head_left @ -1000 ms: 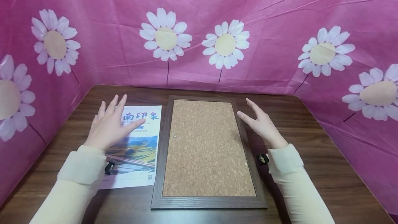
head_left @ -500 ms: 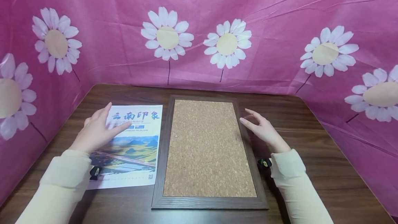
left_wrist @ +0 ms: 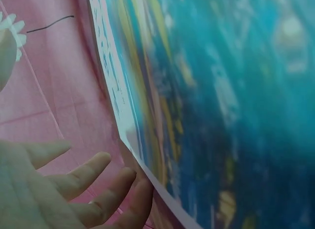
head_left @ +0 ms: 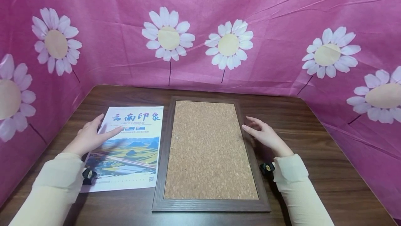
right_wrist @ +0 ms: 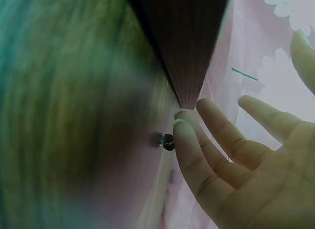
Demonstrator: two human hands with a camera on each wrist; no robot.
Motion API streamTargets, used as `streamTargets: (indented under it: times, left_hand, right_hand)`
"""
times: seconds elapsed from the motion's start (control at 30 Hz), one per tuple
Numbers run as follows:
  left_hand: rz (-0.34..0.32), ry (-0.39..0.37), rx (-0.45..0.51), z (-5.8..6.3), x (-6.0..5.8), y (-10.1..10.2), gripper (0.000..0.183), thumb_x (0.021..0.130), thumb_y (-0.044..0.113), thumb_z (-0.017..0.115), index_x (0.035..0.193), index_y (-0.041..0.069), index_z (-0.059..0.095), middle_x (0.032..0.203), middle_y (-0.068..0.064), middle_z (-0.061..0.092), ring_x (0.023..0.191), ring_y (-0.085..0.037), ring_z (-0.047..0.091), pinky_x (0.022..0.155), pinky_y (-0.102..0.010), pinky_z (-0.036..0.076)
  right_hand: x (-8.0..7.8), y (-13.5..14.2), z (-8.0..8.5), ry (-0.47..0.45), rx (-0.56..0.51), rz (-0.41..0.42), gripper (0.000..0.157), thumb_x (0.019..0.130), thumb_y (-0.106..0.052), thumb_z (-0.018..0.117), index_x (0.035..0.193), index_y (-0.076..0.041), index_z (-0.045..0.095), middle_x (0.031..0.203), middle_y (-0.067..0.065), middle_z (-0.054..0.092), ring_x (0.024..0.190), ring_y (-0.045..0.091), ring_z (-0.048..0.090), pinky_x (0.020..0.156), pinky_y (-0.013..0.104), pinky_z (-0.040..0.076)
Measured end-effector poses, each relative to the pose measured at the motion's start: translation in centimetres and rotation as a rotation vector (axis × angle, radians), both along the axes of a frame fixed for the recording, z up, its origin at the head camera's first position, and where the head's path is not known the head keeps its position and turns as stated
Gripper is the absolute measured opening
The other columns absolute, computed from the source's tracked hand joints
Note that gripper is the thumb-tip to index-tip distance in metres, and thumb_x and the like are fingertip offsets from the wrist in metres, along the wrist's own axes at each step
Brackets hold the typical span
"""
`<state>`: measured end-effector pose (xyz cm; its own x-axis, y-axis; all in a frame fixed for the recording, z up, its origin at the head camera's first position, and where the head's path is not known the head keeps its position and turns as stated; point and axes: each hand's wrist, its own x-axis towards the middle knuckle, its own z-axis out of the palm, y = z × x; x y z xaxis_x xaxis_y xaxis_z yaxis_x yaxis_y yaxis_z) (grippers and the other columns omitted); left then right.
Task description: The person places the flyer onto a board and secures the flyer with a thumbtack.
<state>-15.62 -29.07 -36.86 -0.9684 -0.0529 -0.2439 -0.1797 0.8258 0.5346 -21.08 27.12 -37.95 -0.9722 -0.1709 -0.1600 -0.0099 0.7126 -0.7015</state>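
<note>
A printed poster (head_left: 138, 156) with blue Chinese characters and a landscape picture lies flat on the table's left. My left hand (head_left: 86, 137) is at its left edge, fingers spread, thumb over the sheet. The left wrist view shows the fingers (left_wrist: 93, 189) right beside the paper's edge. To the right of the poster lies a dark-framed cork board (head_left: 211, 149). By its right side of the frame is my right hand (head_left: 266, 135), fingers extended and holding nothing. A small dark round piece (right_wrist: 168, 142) sits near those fingertips in the right wrist view.
The dark wood-grain table (head_left: 316, 163) carries all of this. A pink cloth (head_left: 275, 62) printed with white daisies hangs along its back and sides. Each wrist wears a small black camera (head_left: 267, 168) over a cream sleeve.
My left hand has moved left and nearer to me, from over the poster to its left edge. My right hand has lowered slightly beside the board's frame. Poster and board stay put.
</note>
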Motion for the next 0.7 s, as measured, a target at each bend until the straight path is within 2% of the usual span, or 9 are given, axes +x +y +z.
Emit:
streamTargets:
  times: [0.17, 0.33, 0.5, 0.7]
  left_hand:
    - [-0.019, -0.004, 0.014, -0.2, 0.0, -0.5, 0.116, 0.089, 0.067, 0.057, 0.153, -0.011, -0.001, 0.148, -0.046, 0.020, 0.135, -0.064, 0.020, 0.103, -0.077, 0.025]
    - [-0.042, 0.008, 0.005, -0.4, 0.2, -0.9, 0.115, 0.089, 0.059, 0.065, 0.150, -0.017, 0.003, 0.143, -0.047, 0.027, 0.132, -0.063, 0.026, 0.103, -0.075, 0.029]
    - [-0.046, -0.018, 0.034, -0.5, 0.5, -1.6, 0.112, 0.088, 0.052, 0.070, 0.150, -0.016, 0.007, 0.141, -0.045, 0.032, 0.129, -0.063, 0.032, 0.100, -0.074, 0.032]
    - [-0.061, 0.002, 0.059, -0.4, 0.7, -2.2, 0.096, 0.088, 0.036, 0.074, 0.146, -0.019, 0.020, 0.132, -0.044, 0.045, 0.121, -0.060, 0.044, 0.095, -0.070, 0.040]
  right_hand:
    - [-0.1, 0.2, 0.0, -0.030, -0.013, 0.030, 0.071, 0.100, -0.045, 0.055, 0.154, -0.006, 0.032, 0.142, 0.029, 0.046, 0.126, 0.041, 0.050, 0.091, 0.044, 0.052]
    - [0.0, 0.6, 0.0, -0.028, -0.038, 0.075, 0.067, 0.100, -0.036, 0.059, 0.152, -0.002, 0.034, 0.130, 0.027, 0.054, 0.110, 0.031, 0.058, 0.077, 0.031, 0.054]
    - [0.1, 0.9, 0.0, -0.026, -0.067, 0.113, 0.066, 0.097, -0.029, 0.064, 0.151, -0.001, 0.036, 0.120, 0.023, 0.059, 0.096, 0.019, 0.058, 0.074, 0.031, 0.054]
    - [0.0, 1.1, 0.0, -0.055, -0.075, 0.137, 0.069, 0.095, -0.027, 0.068, 0.151, -0.002, 0.036, 0.123, 0.024, 0.058, 0.099, 0.021, 0.057, 0.074, 0.031, 0.054]
